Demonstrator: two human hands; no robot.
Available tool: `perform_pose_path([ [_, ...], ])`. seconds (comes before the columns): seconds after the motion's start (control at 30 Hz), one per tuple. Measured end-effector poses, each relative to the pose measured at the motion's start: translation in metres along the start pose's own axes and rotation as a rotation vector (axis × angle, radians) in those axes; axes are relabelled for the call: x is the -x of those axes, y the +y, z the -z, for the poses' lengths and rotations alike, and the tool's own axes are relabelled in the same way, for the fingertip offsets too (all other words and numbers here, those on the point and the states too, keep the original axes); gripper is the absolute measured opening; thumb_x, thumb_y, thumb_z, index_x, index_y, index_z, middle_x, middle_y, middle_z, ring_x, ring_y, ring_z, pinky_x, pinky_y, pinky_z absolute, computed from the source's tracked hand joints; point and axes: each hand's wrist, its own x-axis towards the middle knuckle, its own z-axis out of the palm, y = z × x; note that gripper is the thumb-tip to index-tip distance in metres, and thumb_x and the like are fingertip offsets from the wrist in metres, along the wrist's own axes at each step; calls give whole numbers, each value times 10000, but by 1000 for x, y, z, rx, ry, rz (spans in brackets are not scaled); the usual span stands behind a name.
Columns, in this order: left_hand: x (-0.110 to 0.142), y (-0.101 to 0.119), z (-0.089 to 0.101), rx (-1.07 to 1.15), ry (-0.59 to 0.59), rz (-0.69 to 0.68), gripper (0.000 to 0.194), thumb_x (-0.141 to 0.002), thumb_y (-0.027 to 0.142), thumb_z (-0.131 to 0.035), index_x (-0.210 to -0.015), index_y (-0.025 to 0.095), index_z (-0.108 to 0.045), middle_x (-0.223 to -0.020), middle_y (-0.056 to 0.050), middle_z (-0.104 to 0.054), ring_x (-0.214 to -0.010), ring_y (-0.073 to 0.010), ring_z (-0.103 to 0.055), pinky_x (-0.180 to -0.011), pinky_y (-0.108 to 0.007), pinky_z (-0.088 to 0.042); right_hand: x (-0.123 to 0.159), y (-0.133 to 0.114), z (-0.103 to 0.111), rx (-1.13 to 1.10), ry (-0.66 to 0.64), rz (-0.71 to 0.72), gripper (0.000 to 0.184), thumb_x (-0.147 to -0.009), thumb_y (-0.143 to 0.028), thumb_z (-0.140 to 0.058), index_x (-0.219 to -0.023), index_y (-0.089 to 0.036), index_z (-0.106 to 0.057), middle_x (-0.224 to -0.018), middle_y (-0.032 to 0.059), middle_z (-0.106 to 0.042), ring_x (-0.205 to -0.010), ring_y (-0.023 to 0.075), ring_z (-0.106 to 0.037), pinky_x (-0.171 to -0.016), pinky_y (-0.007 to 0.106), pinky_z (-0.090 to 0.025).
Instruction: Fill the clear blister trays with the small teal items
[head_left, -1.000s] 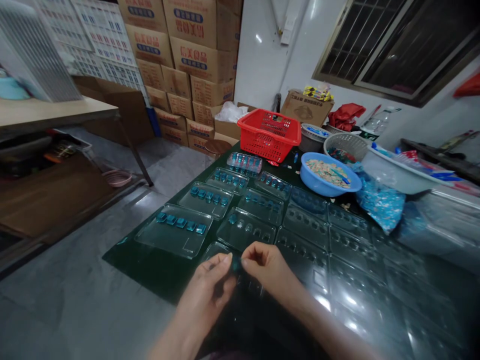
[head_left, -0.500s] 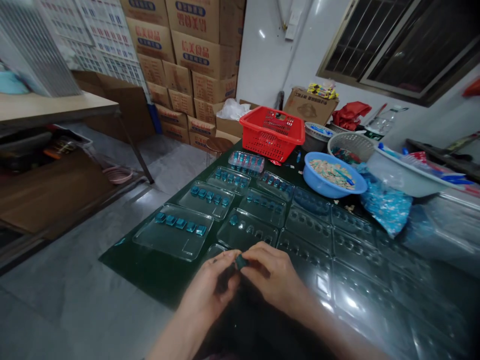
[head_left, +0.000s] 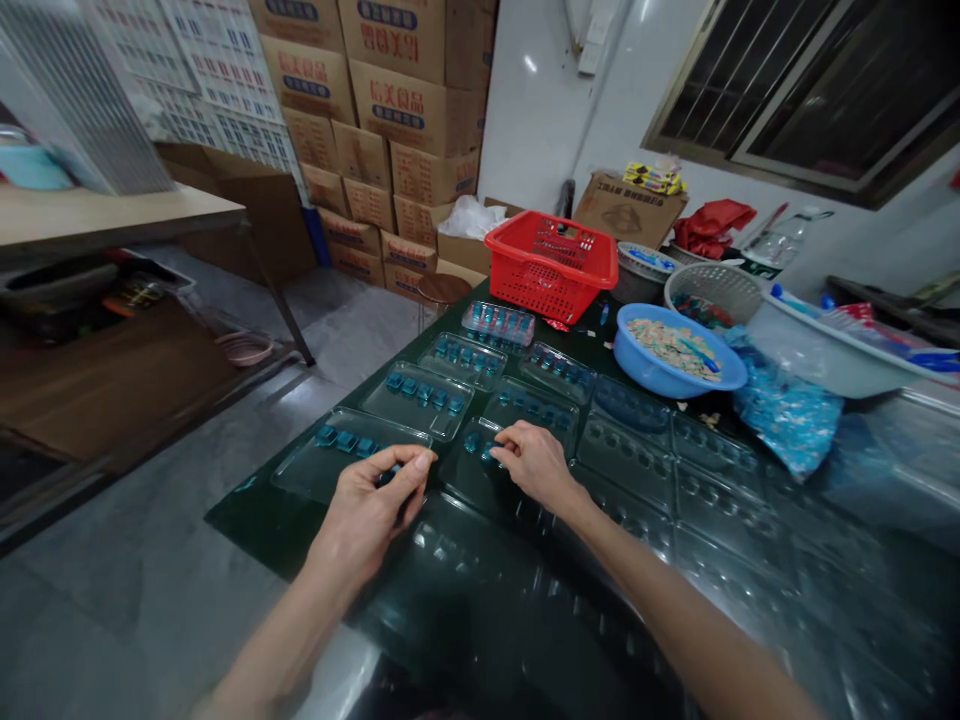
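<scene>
My right hand [head_left: 534, 468] has its grip pinched on one blue cube [head_left: 488, 452], low in a clear tray [head_left: 466, 478] at the centre of the frame; one other cube [head_left: 471, 442] sits just beside it. My left hand [head_left: 361, 515], left of centre, has thumb and fingertips together; whether it grasps anything I cannot tell. Above it, a second tray [head_left: 403, 411] carries five cubes [head_left: 424, 393]. Upper centre stands one red basket [head_left: 536, 285].

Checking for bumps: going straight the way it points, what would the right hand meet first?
Probably the leftmost blue block in the clear tray by the right hand; exact depth is unclear.
</scene>
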Motion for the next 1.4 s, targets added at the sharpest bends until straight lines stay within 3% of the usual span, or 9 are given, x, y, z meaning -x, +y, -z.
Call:
perform_pose_path([
  [0.13,-22,6,2,-155,-25,-71,280,-630,376,-618,-799,152,-626,-451,42,-437,-364,-47,-331,-341,-162,-210,-2,-2,-2,85,-52,25,165,-799,-279,-475,-829,-196,-614,-775,19,-569,-691,126,-518,-602,228,-346],
  [0.23,-39,11,-1,-427,-100,-202,299,-663,386,-575,-844,155,-636,-440,34,-453,-357,-67,-349,-347,-185,-234,-5,-7,-2,140,-110,70,176,-813,-276,-456,-803,-195,-613,-789,25,-567,-729,135,-524,-633,232,-349],
  [0.37,-63,13,-9,-701,-198,-352,259,-626,328,-608,-817,164,-672,-647,-33,-614,-526,-146,-514,-481,-235,-362,-9,-11,-4,206,-178,118,162,-803,-245,-468,-763,-175,-608,-799,52,-563,-758,160,-533,-642,244,-354],
  [0.5,-84,7,-18,-816,-305,-388,283,-567,252,-647,-844,203,-675,-718,-34,-661,-684,-210,-574,-619,-263,-405,-12,-9,-3,242,-212,138,159,-804,-266,-470,-819,-173,-598,-837,60,-563,-785,167,-540,-650,242,-360],
  [0.67,-98,1,-20,-957,-434,-399,259,-576,212,-634,-832,225,-665,-818,-30,-675,-798,-216,-581,-708,-268,-403,-15,-4,-2,252,-241,154,180,-806,-304,-460,-838,-190,-596,-854,44,-568,-790,162,-546,-636,233,-359],
  [0.87,-110,-4,-17,-1073,-520,-424,182,-633,248,-598,-796,188,-655,-788,-59,-665,-755,-211,-575,-694,-279,-394,-15,-1,-4,246,-239,144,210,-818,-325,-435,-835,-186,-592,-857,46,-565,-790,159,-539,-640,231,-354],
  [1.1,-109,-10,-23,-915,-494,-346,57,-586,218,-639,-625,177,-636,-687,-61,-634,-718,-204,-549,-658,-280,-369,-13,-2,-8,210,-221,133,185,-815,-298,-436,-846,-185,-579,-866,53,-556,-807,167,-532,-653,243,-353],
  [1.27,-98,11,-23,-616,-409,-204,168,-491,234,-714,-628,178,-636,-557,-7,-565,-559,-143,-502,-489,-218,-341,-11,-6,3,160,-179,144,186,-769,-300,-512,-887,-172,-579,-824,52,-574,-766,169,-542,-630,243,-362],
  [1.4,-71,19,-15,-256,-286,-34,248,-691,372,-545,-795,155,-607,-572,2,-512,-441,-85,-424,-348,-183,-246,0,-20,23,81,-81,139,417,-787,-335,-491,-1162,-171,-415,-862,41,-572,-709,138,-533,-631,242,-368],
])
